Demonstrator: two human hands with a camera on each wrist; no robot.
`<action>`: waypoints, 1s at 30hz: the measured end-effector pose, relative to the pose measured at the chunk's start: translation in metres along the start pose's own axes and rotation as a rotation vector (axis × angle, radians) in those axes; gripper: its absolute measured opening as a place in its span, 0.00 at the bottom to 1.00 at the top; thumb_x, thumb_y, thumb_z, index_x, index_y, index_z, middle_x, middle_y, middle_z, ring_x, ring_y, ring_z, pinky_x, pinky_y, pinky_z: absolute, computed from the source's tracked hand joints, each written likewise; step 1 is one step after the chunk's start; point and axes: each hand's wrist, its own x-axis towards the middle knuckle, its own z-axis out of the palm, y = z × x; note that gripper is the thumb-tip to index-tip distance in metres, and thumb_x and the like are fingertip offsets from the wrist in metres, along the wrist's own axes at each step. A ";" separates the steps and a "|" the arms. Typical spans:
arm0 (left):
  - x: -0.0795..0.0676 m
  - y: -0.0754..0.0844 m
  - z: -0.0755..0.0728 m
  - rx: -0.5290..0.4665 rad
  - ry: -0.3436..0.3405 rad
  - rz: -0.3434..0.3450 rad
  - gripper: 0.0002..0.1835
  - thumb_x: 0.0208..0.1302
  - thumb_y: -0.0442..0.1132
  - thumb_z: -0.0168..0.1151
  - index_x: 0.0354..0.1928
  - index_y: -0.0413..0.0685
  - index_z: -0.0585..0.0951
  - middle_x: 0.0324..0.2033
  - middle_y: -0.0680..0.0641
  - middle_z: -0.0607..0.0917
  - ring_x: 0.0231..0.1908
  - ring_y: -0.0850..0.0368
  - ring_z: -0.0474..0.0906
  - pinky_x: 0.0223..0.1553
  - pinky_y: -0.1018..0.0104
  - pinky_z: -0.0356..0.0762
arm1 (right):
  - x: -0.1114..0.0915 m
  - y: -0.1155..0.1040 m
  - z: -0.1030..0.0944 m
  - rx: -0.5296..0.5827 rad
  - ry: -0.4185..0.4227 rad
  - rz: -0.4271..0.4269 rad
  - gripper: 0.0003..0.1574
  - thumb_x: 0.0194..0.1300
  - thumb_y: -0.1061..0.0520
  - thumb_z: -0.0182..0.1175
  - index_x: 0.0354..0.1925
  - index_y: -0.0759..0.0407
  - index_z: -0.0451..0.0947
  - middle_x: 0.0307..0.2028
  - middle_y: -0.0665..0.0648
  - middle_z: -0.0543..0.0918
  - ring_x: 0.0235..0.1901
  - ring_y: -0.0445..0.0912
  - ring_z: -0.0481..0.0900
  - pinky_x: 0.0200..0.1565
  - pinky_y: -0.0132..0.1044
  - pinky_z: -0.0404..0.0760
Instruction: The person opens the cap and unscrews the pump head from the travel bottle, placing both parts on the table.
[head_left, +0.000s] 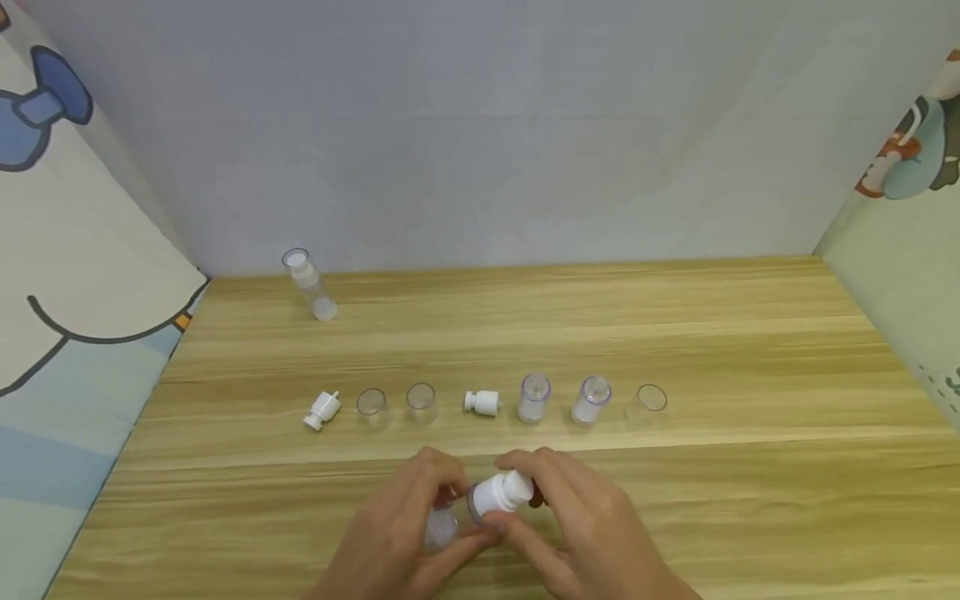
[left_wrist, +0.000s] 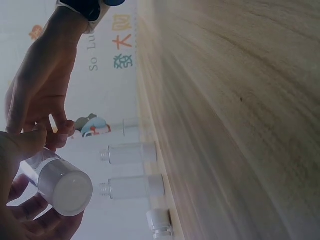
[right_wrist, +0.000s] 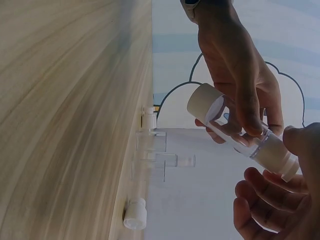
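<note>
A clear bottle [right_wrist: 227, 122] with a white base is tilted between both hands, low over the table's front. My left hand [head_left: 405, 525] grips its clear body, fingers and thumb wrapped round it. On the bottle's neck sits a white pump head [head_left: 501, 495], which leans toward the right. My right hand [head_left: 581, 521] pinches this pump head between thumb and fingers. In the left wrist view the bottle's white base [left_wrist: 72, 192] faces the camera, and the pump end is hidden behind the hands.
Behind the hands runs a row: a white pump head [head_left: 324, 410], two clear caps [head_left: 371, 402], another pump head [head_left: 482, 402], two pumpless bottles [head_left: 533, 400] upright and a clear cap [head_left: 651, 398]. A capped pump bottle [head_left: 311, 287] stands at the back left, near the wall.
</note>
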 end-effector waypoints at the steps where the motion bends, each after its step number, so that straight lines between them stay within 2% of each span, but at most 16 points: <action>1: 0.000 0.000 0.001 0.007 0.004 -0.001 0.21 0.73 0.58 0.62 0.45 0.45 0.76 0.37 0.55 0.79 0.34 0.65 0.75 0.35 0.82 0.75 | 0.000 0.000 0.001 0.008 0.001 0.004 0.23 0.79 0.41 0.56 0.54 0.59 0.80 0.42 0.47 0.86 0.38 0.35 0.81 0.42 0.23 0.82; 5: 0.000 0.002 0.003 0.018 0.011 -0.007 0.21 0.75 0.58 0.60 0.45 0.45 0.76 0.36 0.55 0.79 0.33 0.66 0.75 0.35 0.82 0.75 | 0.000 -0.002 0.002 0.059 0.008 0.013 0.22 0.77 0.42 0.59 0.52 0.59 0.79 0.40 0.47 0.87 0.36 0.35 0.82 0.41 0.22 0.82; 9: -0.003 0.003 0.003 -0.017 0.014 -0.022 0.21 0.72 0.57 0.63 0.47 0.45 0.78 0.38 0.55 0.82 0.36 0.64 0.80 0.39 0.79 0.80 | 0.001 -0.004 0.001 0.127 0.007 -0.001 0.18 0.76 0.45 0.61 0.49 0.59 0.78 0.36 0.46 0.84 0.34 0.34 0.80 0.38 0.18 0.80; 13: -0.005 0.002 0.004 -0.096 0.054 0.005 0.21 0.69 0.53 0.67 0.48 0.42 0.81 0.42 0.51 0.85 0.38 0.61 0.83 0.44 0.76 0.83 | 0.002 -0.004 0.000 0.143 0.008 -0.038 0.17 0.76 0.46 0.62 0.48 0.59 0.78 0.36 0.46 0.83 0.34 0.34 0.79 0.39 0.18 0.79; 18: -0.007 0.000 0.007 -0.234 0.102 0.054 0.20 0.63 0.45 0.75 0.47 0.36 0.83 0.40 0.46 0.87 0.38 0.56 0.86 0.44 0.75 0.85 | 0.001 -0.003 -0.002 0.129 0.019 -0.078 0.17 0.77 0.46 0.61 0.46 0.59 0.79 0.36 0.46 0.82 0.33 0.34 0.78 0.38 0.16 0.78; 23: -0.006 0.003 0.006 -0.360 0.069 -0.009 0.23 0.51 0.36 0.82 0.48 0.37 0.83 0.41 0.44 0.89 0.40 0.54 0.88 0.47 0.74 0.86 | 0.000 -0.003 -0.004 0.119 0.052 -0.134 0.17 0.77 0.47 0.62 0.45 0.61 0.79 0.35 0.48 0.82 0.33 0.35 0.79 0.38 0.17 0.79; 25: -0.005 0.004 0.005 -0.385 0.051 -0.041 0.23 0.50 0.35 0.82 0.48 0.40 0.83 0.42 0.46 0.90 0.41 0.56 0.88 0.48 0.74 0.86 | 0.001 -0.003 -0.005 0.106 0.065 -0.162 0.17 0.76 0.47 0.62 0.43 0.61 0.79 0.35 0.48 0.82 0.33 0.36 0.79 0.39 0.17 0.79; 30: -0.003 0.001 0.004 -0.467 0.003 -0.033 0.24 0.49 0.33 0.82 0.48 0.40 0.83 0.41 0.46 0.90 0.41 0.56 0.88 0.48 0.73 0.86 | 0.005 -0.003 -0.009 0.078 0.053 -0.239 0.16 0.77 0.46 0.61 0.42 0.59 0.79 0.35 0.47 0.82 0.35 0.36 0.78 0.40 0.17 0.79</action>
